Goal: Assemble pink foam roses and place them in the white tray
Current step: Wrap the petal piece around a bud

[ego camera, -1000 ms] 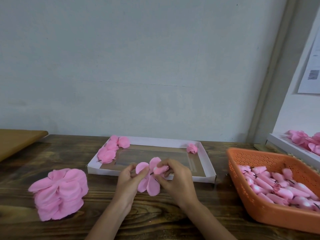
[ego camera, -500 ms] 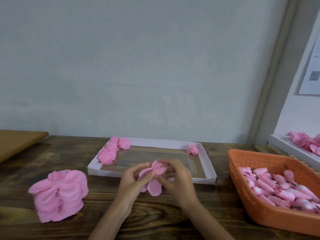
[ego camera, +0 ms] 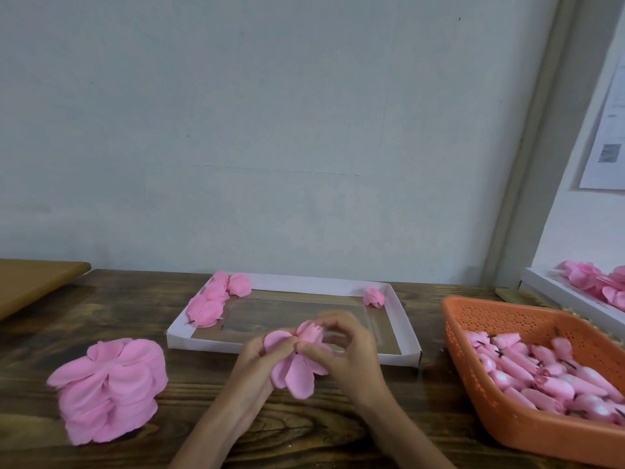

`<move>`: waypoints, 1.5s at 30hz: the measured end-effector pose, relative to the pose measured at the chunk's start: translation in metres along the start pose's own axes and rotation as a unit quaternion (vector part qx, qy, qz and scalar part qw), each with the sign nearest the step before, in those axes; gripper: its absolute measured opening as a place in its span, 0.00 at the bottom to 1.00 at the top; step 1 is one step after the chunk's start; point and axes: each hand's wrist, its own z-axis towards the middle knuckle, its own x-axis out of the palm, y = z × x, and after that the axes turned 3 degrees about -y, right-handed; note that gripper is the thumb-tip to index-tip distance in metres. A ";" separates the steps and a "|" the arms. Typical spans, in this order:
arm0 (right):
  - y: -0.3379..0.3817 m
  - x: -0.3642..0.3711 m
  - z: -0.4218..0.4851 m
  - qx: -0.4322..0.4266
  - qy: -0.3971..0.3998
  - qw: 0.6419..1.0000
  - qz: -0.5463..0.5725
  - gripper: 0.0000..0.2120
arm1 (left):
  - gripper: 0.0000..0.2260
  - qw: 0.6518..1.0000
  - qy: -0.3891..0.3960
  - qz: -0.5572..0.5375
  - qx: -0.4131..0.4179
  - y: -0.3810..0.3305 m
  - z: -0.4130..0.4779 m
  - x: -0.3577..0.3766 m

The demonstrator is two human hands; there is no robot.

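Both hands meet over the wooden table just in front of the white tray [ego camera: 404, 316]. My left hand [ego camera: 257, 363] pinches a pink foam petal piece [ego camera: 297, 372] from the left and below. My right hand [ego camera: 348, 353] pinches a pink rose bud [ego camera: 311, 331] that stands up through the middle of the petals. The petals hang down between my hands. Inside the tray, finished roses [ego camera: 211, 301] lie along the left side and one small rose [ego camera: 373, 296] sits in the far right corner.
A stack of pink petal pieces [ego camera: 108, 379] stands at the left. An orange basket [ego camera: 463, 340] full of pink buds sits at the right. Behind it is a second white tray [ego camera: 548, 292] with roses. A brown board [ego camera: 30, 282] lies at far left.
The bud has gone from lying across the flat petals to standing upright in their middle. The petals now fold down and hang below my fingers, lower over the table.
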 end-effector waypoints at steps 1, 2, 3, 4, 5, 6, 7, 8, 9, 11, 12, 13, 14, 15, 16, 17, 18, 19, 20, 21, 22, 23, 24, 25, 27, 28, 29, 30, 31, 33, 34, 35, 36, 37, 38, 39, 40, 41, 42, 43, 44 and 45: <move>0.000 0.000 -0.001 0.016 0.016 1.000 0.017 0.16 | 0.17 1.000 0.006 0.003 0.002 0.000 0.000 -0.001; 0.000 0.000 -0.001 0.032 0.026 0.999 0.033 0.19 | 0.18 1.000 0.010 0.005 0.003 -0.001 0.000 -0.001; 0.001 0.001 -0.001 0.047 0.025 0.997 0.048 0.22 | 0.20 1.000 0.009 0.006 0.003 -0.001 0.000 -0.001; 0.001 0.000 -0.001 0.058 0.017 0.996 0.059 0.26 | 0.21 1.000 0.005 0.007 0.001 -0.001 0.000 -0.002; 0.000 0.000 0.000 0.067 0.006 0.996 0.060 0.27 | 0.22 1.000 -0.001 0.009 -0.002 -0.001 -0.001 -0.001; 0.000 0.000 0.000 0.075 -0.003 0.996 0.054 0.26 | 0.22 1.000 -0.005 0.014 -0.005 0.000 -0.001 -0.001; -0.001 0.000 0.000 0.082 -0.007 0.996 0.042 0.23 | 0.22 1.000 -0.007 0.019 -0.006 0.001 -0.001 0.000; -0.003 0.000 0.001 0.086 -0.007 0.996 0.031 0.18 | 0.23 1.000 -0.007 0.020 -0.004 0.002 -0.001 0.000; -0.004 0.001 0.000 0.084 -0.003 0.996 0.024 0.14 | 0.23 1.000 -0.005 0.019 0.000 0.003 -0.001 0.000; -0.005 0.003 -0.002 0.072 0.000 0.997 0.033 0.08 | 0.22 1.000 0.002 0.015 0.010 0.002 -0.002 0.000; -0.004 0.006 -0.004 0.068 0.001 0.997 0.046 0.07 | 0.22 1.000 0.006 0.015 0.017 0.002 -0.002 0.000; -0.002 0.008 -0.007 0.063 0.000 0.996 0.057 0.05 | 0.21 1.000 0.009 0.014 0.022 0.001 -0.003 0.001; -0.001 0.011 -0.008 0.059 -0.003 0.996 0.064 0.05 | 0.21 1.000 0.007 0.012 0.026 0.000 -0.003 0.001; 0.001 0.013 -0.010 0.057 -0.009 0.996 0.068 0.04 | 0.21 1.000 0.004 0.010 0.029 0.000 -0.003 0.001; 0.002 0.015 -0.010 0.058 -0.015 0.995 0.075 0.04 | 0.20 0.999 0.001 0.010 0.032 0.000 -0.002 0.001; 0.002 0.016 -0.010 0.063 -0.018 0.994 0.083 0.04 | 0.20 0.999 -0.003 0.010 0.032 0.000 -0.002 0.001; 0.001 0.016 -0.010 0.069 -0.020 0.993 0.089 0.05 | 0.20 0.999 -0.013 0.008 0.030 0.000 -0.001 0.000; 0.000 0.015 -0.009 0.076 -0.023 0.993 0.090 0.06 | 0.20 0.999 -0.035 0.006 0.026 0.001 0.001 -0.001; -0.001 0.014 -0.008 0.086 -0.025 0.992 0.090 0.07 | 0.19 0.998 -0.065 0.010 0.024 0.003 0.002 -0.002; -0.003 0.013 -0.007 0.096 -0.027 0.991 0.090 0.08 | 0.17 0.995 -0.098 0.016 0.026 0.005 0.003 -0.004; -0.004 0.011 -0.007 0.103 -0.025 0.991 0.087 0.08 | 0.15 0.991 -0.127 0.020 0.030 0.007 0.004 -0.006; -0.005 0.010 -0.006 0.104 -0.019 0.991 0.083 0.08 | 0.13 0.988 -0.148 0.023 0.034 0.008 0.005 -0.007; -0.006 0.009 -0.006 0.102 -0.009 0.991 0.082 0.08 | 0.12 0.985 -0.164 0.028 0.041 0.009 0.005 -0.008; -0.006 0.009 -0.005 0.098 0.004 0.991 0.088 0.08 | 0.10 0.983 -0.176 0.036 0.047 0.009 0.005 -0.009; -0.006 0.008 -0.005 0.092 0.034 0.991 0.090 0.10 | 0.07 0.979 -0.192 0.049 0.054 0.009 0.004 -0.009; -0.005 0.007 -0.005 0.091 0.046 0.992 0.080 0.11 | 0.06 0.977 -0.198 0.053 0.057 0.008 0.004 -0.009; -0.005 0.007 -0.005 0.090 0.056 0.992 0.065 0.11 | 0.04 0.976 -0.202 0.059 0.059 0.007 0.004 -0.008; -0.004 0.007 -0.005 0.087 0.064 0.993 0.054 0.12 | 0.04 0.975 -0.202 0.068 0.064 0.006 0.003 -0.007; -0.004 0.007 -0.006 0.084 0.069 0.993 0.047 0.12 | 0.04 0.974 -0.200 0.075 0.070 0.005 0.002 -0.006; -0.004 0.007 -0.006 0.077 0.070 0.994 0.040 0.11 | 0.04 0.976 -0.186 0.074 0.083 0.003 -0.001 -0.003; -0.003 0.006 -0.007 0.076 0.066 0.994 0.040 0.11 | 0.06 0.977 -0.176 0.074 0.093 0.003 -0.002 -0.001; -0.003 0.006 -0.007 0.075 0.060 0.994 0.043 0.11 | 0.08 0.978 -0.166 0.078 0.103 0.003 -0.003 0.000; -0.003 0.006 -0.007 0.075 0.055 0.994 0.049 0.10 | 0.09 0.978 -0.157 0.085 0.112 0.003 -0.004 0.001; -0.002 0.006 -0.007 0.074 0.052 0.994 0.057 0.10 | 0.10 0.977 -0.150 0.091 0.120 0.003 -0.004 0.002; -0.002 0.006 -0.007 0.075 0.051 0.994 0.062 0.09 | 0.10 0.977 -0.144 0.095 0.126 0.004 -0.004 0.003; -0.002 0.007 -0.007 0.075 0.050 0.994 0.064 0.09 | 0.10 0.977 -0.139 0.098 0.130 0.004 -0.004 0.004; -0.001 0.007 -0.006 0.074 0.048 0.994 0.065 0.08 | 0.10 0.977 -0.133 0.104 0.133 0.004 -0.004 0.004; -0.001 0.007 -0.006 0.072 0.046 0.994 0.067 0.08 | 0.09 0.977 -0.125 0.109 0.133 0.003 -0.004 0.004; -0.001 0.007 -0.006 0.071 0.044 0.994 0.071 0.08 | 0.09 0.978 -0.115 0.112 0.132 0.003 -0.005 0.005; 0.000 0.006 -0.006 0.072 0.042 0.994 0.077 0.09 | 0.10 0.979 -0.105 0.112 0.130 0.002 -0.006 0.005; 0.000 0.006 -0.006 0.073 0.039 0.993 0.084 0.09 | 0.10 0.980 -0.099 0.110 0.130 0.001 -0.007 0.006; 0.000 0.005 -0.006 0.074 0.036 0.992 0.094 0.10 | 0.09 0.981 -0.096 0.105 0.131 0.000 -0.008 0.007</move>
